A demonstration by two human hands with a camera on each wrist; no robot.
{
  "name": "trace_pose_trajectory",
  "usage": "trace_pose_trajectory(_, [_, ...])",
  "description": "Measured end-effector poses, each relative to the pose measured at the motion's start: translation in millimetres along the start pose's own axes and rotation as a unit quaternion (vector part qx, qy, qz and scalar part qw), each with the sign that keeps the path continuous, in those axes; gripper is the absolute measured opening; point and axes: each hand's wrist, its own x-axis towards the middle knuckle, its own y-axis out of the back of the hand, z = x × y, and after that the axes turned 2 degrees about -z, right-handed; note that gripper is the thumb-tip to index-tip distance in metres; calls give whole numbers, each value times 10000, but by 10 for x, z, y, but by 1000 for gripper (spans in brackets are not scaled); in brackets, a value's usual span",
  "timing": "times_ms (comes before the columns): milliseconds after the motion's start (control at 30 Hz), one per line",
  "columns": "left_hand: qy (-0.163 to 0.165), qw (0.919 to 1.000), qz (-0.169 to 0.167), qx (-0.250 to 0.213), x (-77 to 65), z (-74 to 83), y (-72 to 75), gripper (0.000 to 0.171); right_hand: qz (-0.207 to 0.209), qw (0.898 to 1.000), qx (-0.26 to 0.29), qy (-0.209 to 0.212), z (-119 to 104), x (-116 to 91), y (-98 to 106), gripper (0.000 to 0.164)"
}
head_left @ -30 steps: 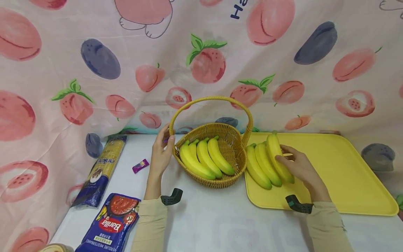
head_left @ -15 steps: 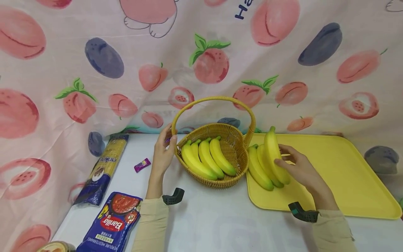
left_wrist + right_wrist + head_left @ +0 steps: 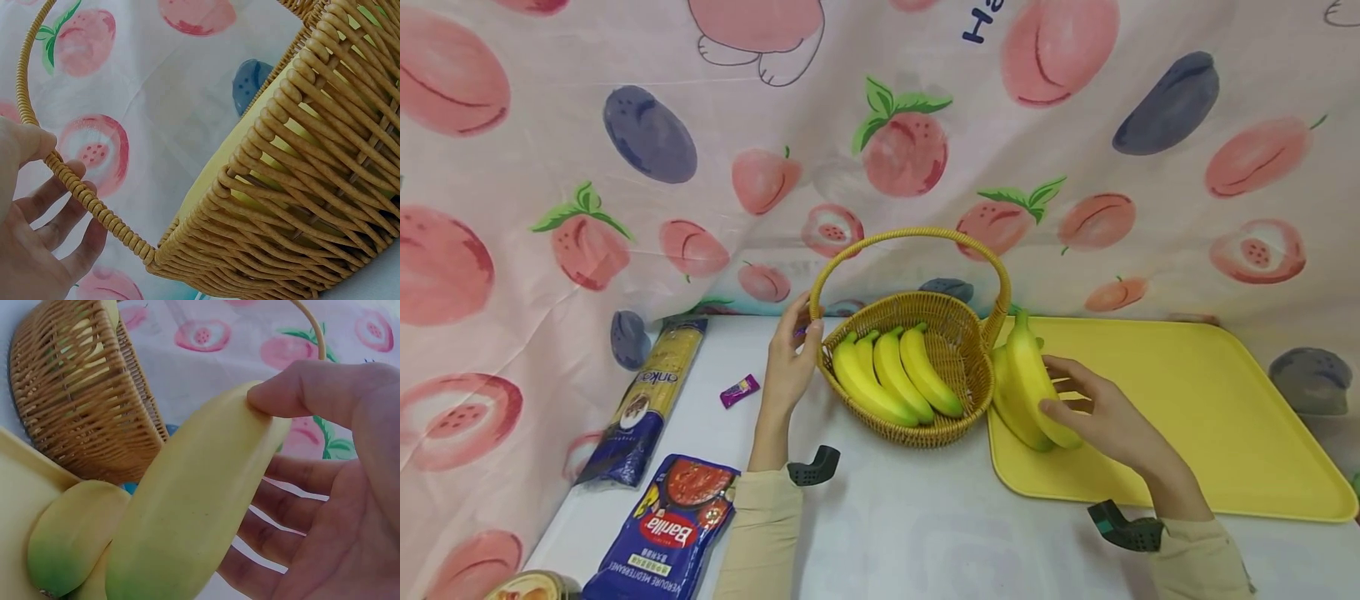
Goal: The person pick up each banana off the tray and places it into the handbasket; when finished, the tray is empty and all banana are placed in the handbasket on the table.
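A wicker basket [image 3: 951, 433] with an arched handle [image 3: 103, 212] stands mid-table, several yellow bananas [image 3: 887, 375] lying side by side in its left part. My left hand [image 3: 790, 358] holds the foot of the handle at the left, thumb on one side and fingers on the other. To the basket's right, my right hand [image 3: 1097, 408] pinches a banana [image 3: 187, 494] between thumb and fingers, tilted above the left end of a yellow tray [image 3: 1195, 417]. Under it, two more bananas [image 3: 75, 537] lie on the tray, largely hidden by the held one in the head view.
At the left lie a spaghetti pack [image 3: 651, 392], a blue Barilla sauce pouch [image 3: 662, 529] and a small purple wrapped sweet [image 3: 740, 391]. A jar lid [image 3: 531, 587] shows at the bottom edge. A fruit-print cloth [image 3: 880, 167] hangs behind the table.
My right hand has lifted the banana off the other bananas on the tray and moved it left towards the basket. The left hand stays at the handle.
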Motion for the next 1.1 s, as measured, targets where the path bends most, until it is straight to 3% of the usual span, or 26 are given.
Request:
trace_pose_trajectory(233, [16,10000,-19,-22,7,3,3,44,-133,9992,-172,330,-90,-6,-30,58])
trace_pose_trajectory(600, [29,10000,-2,-52,0,2,2,44,-449,9965,-200,678,-242,162,-119,57])
trace_pose_trajectory(1100, [12,10000,-11,-70,-7,-7,1,44,-972,9898,-528,894,-472,636,-228,59])
